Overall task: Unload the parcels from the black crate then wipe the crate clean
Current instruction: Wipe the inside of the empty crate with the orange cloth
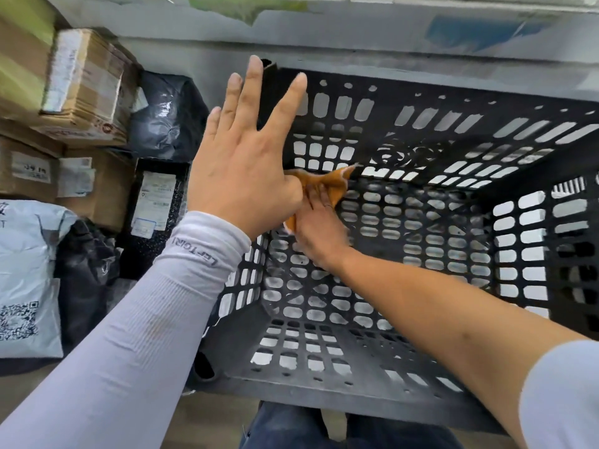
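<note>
Head view, looking down: the black crate (421, 241) fills the centre and the 3 o'clock side of the frame, its perforated walls and floor exposed. Right hand (319, 231) is down inside the crate, near the wall at 9 o'clock, fingers lying over an orange cloth (327, 186) and pressing it against the plastic; motion blur hides the exact finger position. Left hand (246, 160) is raised over the crate's corner at 10 o'clock, fingers straight and spread wide, holding nothing; whether it touches the rim cannot be determined. Left forearm wears a white sleeve (146, 319). Parcels lie outside the crate at 9 o'clock: a cardboard box (87, 85), a black poly bag (165, 115), a black parcel with a white label (155, 205) and a grey mailer bag (29, 277).
</note>
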### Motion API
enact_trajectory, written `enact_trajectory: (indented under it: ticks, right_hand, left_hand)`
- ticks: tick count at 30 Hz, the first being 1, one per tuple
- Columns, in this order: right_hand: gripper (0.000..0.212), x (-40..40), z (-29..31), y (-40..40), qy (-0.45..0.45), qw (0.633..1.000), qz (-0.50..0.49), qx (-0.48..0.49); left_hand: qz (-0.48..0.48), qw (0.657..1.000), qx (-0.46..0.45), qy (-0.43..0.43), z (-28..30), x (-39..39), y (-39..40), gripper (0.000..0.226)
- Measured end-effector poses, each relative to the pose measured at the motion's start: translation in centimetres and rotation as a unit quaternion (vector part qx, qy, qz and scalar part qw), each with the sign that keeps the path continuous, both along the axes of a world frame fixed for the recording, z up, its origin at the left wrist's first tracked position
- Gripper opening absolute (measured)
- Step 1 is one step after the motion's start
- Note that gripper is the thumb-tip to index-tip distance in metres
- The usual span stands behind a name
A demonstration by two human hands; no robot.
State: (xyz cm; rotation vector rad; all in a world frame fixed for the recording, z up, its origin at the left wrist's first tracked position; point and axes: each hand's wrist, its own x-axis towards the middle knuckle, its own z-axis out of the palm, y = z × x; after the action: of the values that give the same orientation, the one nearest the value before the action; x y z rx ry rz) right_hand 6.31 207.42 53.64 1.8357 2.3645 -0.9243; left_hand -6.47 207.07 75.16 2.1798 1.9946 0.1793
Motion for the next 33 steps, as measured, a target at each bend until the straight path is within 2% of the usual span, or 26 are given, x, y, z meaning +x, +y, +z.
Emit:
enact_trajectory:
  ticks: [2, 4, 6, 9, 11, 13, 14, 15, 18, 19, 20, 23, 24, 28, 33]
  right_hand:
    - [0.050, -2.3, 0.3, 0.8, 0.087, 0.986, -0.140, 0.021]
    - [0.020, -3.9, 2.3, 2.0, 0.175, 0.942, -0.285, 0.036]
    - [0.027, -4.6, 4.9, 3.2, 0.247, 0.903, -0.352, -0.010]
    - [0.030, -5.7, 7.0, 4.9, 0.260, 0.881, -0.376, -0.117]
    - [0.030, -6.3, 8.6, 6.0, 0.309, 0.847, -0.388, -0.190]
    - [0.033, -6.1, 9.8, 6.8, 0.305, 0.845, -0.385, -0.210]
    - [0.035, -6.2, 10.0, 7.3, 0.289, 0.856, -0.381, -0.197]
    - [0.036, -6.1, 10.5, 7.4, 0.304, 0.845, -0.393, -0.196]
    - [0.038, -6.6, 11.4, 7.2, 0.410, 0.769, -0.420, -0.254]
    - [0.040, -6.5, 12.1, 7.0, 0.457, 0.713, -0.459, -0.268]
    - [0.040, -6.4, 12.6, 6.8, 0.474, 0.680, -0.486, -0.277]
    - [0.036, -5.0, 14.3, 7.1, 0.475, 0.614, -0.556, -0.298]
    - [0.035, -4.8, 15.0, 7.0, 0.477, 0.612, -0.557, -0.297]
    - [0.036, -4.7, 16.5, 7.0, 0.489, 0.642, -0.509, -0.300]
    - [0.041, -4.7, 17.2, 7.0, 0.563, 0.585, -0.482, -0.329]
  left_hand:
    - [0.007, 1.000, -0.003, -0.015, 0.1, 0.0, 0.0, 0.108]
    - [0.023, 0.999, -0.001, -0.030, 0.1, 0.0, 0.0, 0.110]
    - [0.045, 0.998, 0.000, -0.034, 0.1, 0.0, 0.1, 0.111]
    - [0.053, 0.998, -0.003, -0.029, -0.2, -0.1, 0.2, 0.110]
    - [0.048, 0.999, 0.000, -0.021, -0.3, -0.1, 0.3, 0.109]
    - [0.047, 0.999, 0.000, -0.012, -0.4, -0.1, 0.4, 0.109]
    - [0.047, 0.999, -0.002, -0.009, -0.4, 0.0, 0.4, 0.109]
    - [0.047, 0.999, -0.004, -0.008, -0.4, 0.0, 0.4, 0.109]
    - [0.049, 0.999, -0.006, -0.014, -0.3, 0.1, 0.3, 0.109]
    - [0.049, 0.999, -0.009, -0.015, -0.2, 0.1, 0.3, 0.109]
    - [0.050, 0.999, -0.012, -0.016, -0.2, 0.1, 0.3, 0.110]
    - [0.052, 0.998, -0.020, -0.021, 0.0, 0.2, 0.2, 0.111]
    - [0.052, 0.998, -0.020, -0.023, 0.1, 0.2, 0.2, 0.111]
    - [0.056, 0.996, -0.023, -0.068, 0.3, 0.0, 0.2, 0.108]
    - [0.063, 0.987, -0.022, -0.145, 0.6, -0.3, 0.0, 0.108]
